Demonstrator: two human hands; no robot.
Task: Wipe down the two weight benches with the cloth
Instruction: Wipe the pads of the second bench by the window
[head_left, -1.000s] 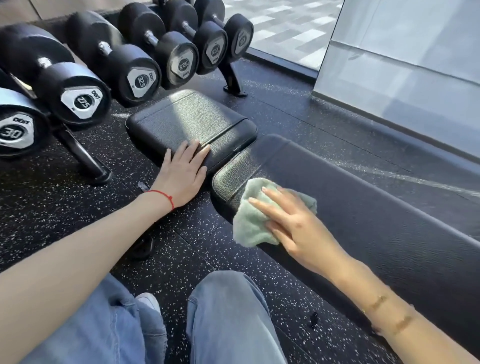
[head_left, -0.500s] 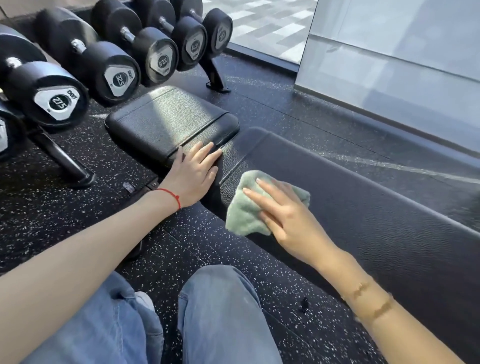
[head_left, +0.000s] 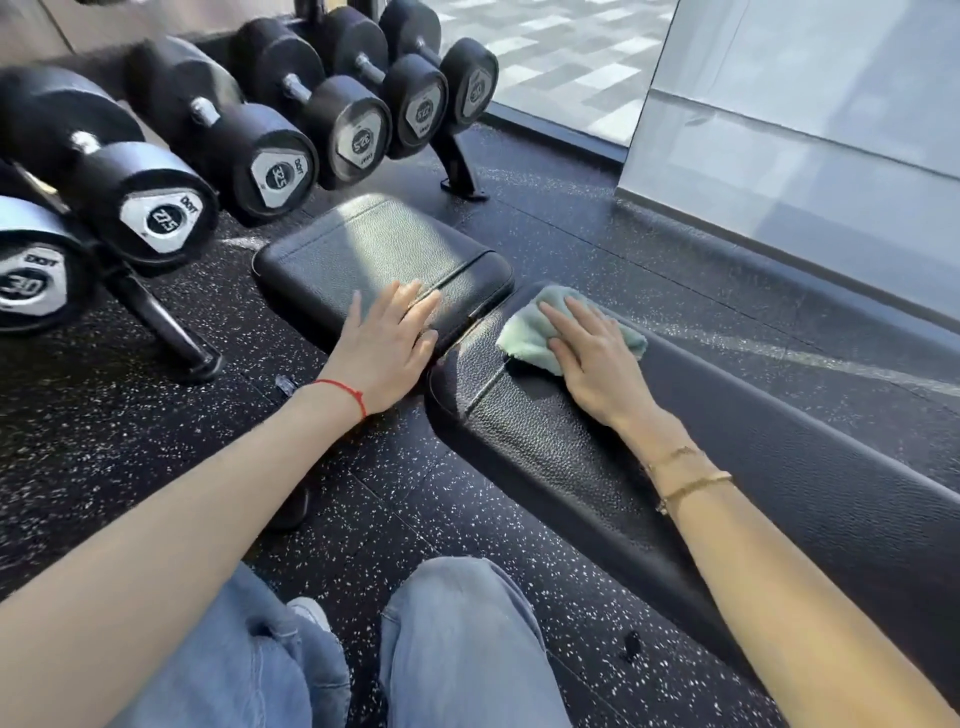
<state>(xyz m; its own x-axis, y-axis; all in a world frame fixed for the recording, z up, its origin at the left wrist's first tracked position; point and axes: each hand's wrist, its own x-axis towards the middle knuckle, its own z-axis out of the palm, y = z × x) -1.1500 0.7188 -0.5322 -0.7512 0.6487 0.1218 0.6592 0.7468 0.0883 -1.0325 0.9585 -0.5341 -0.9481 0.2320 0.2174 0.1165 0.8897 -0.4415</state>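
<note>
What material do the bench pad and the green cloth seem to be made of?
Bench pad: probably vinyl or faux leather, black with a slight sheen; pebbled grain and a stitched seam show. Green cloth: likely microfibre or terry, matte; fuzzy nap and soft folds under the right hand.

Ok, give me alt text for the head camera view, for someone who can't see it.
A person's right hand presses a pale green cloth flat onto the end of a long black bench pad, while the left hand rests flat on the smaller seat pad beside it. Black dumbbells sit on a rack behind, over speckled rubber flooring.
</note>
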